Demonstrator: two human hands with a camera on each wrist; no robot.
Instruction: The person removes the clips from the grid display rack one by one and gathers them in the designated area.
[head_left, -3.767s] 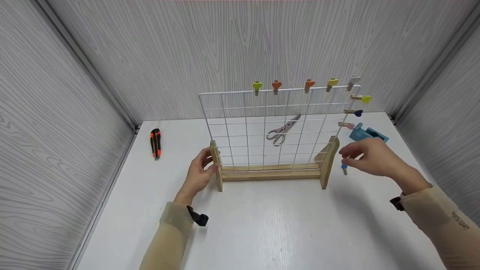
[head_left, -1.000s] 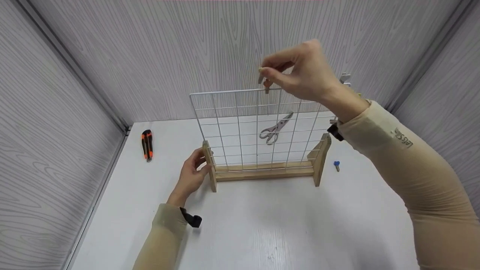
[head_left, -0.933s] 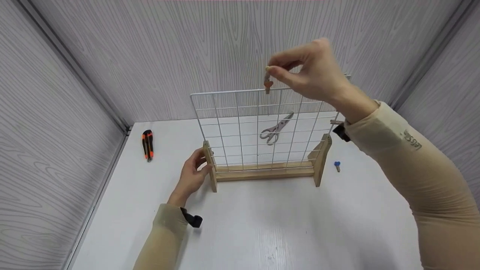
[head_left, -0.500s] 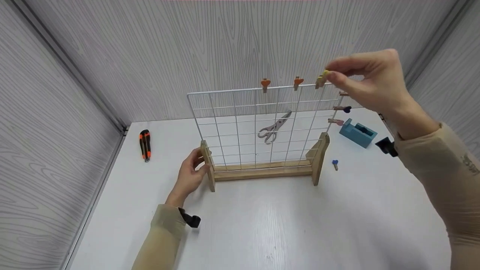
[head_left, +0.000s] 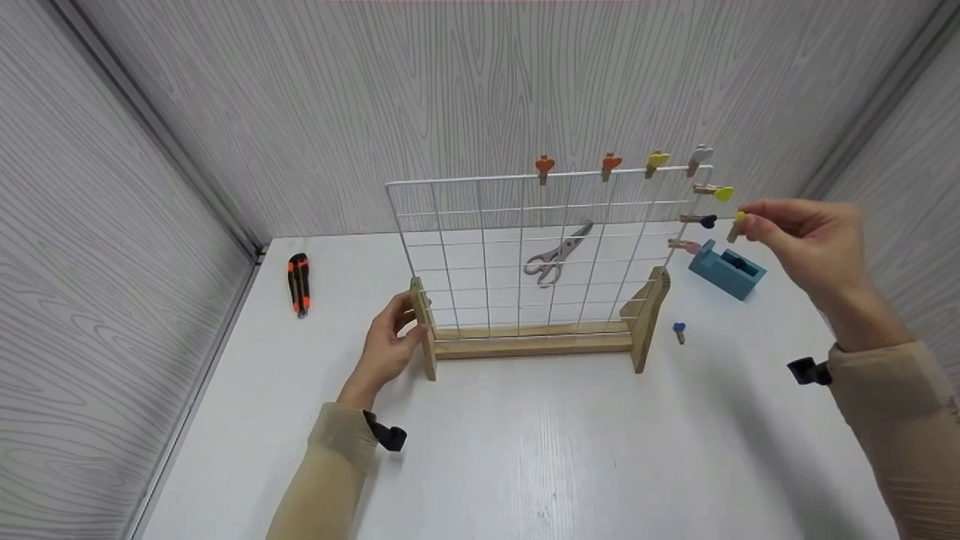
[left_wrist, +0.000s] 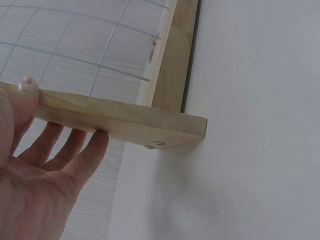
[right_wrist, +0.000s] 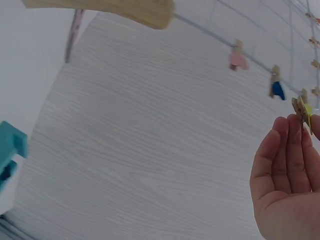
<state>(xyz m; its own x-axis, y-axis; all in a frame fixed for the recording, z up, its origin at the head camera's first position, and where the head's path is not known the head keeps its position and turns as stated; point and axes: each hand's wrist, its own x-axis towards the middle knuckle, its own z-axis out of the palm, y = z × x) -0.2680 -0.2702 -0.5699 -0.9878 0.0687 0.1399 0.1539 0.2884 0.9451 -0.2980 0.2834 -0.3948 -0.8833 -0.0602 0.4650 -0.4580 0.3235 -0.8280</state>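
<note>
A white wire grid [head_left: 521, 259] stands upright in a wooden stand [head_left: 532, 346]. My left hand [head_left: 390, 341] grips the stand's left side piece [left_wrist: 115, 112], thumb on one face and fingers on the other. To the right of the grid, my right hand [head_left: 814, 240] pinches a small wooden clothespin [head_left: 734, 226] with a yellow-green heart, held in the air. Orange, yellow and white heart clothespins, such as the orange one [head_left: 544, 168], sit on the top wire. Down the right edge are a yellow one [head_left: 721, 193], a dark blue one [head_left: 705, 221] and a pink one [right_wrist: 238, 59].
A blue heart clothespin [head_left: 679, 332] lies on the white table [head_left: 517, 450] right of the stand. Behind it is a teal tape dispenser [head_left: 727, 274]. Scissors [head_left: 559, 255] lie behind the grid, and a black and orange utility knife [head_left: 298, 285] at the left.
The yellow-green clothespin has come off the top wire into my right hand, which has carried it right and down past the grid's edge. My left hand has stayed on the stand.
</note>
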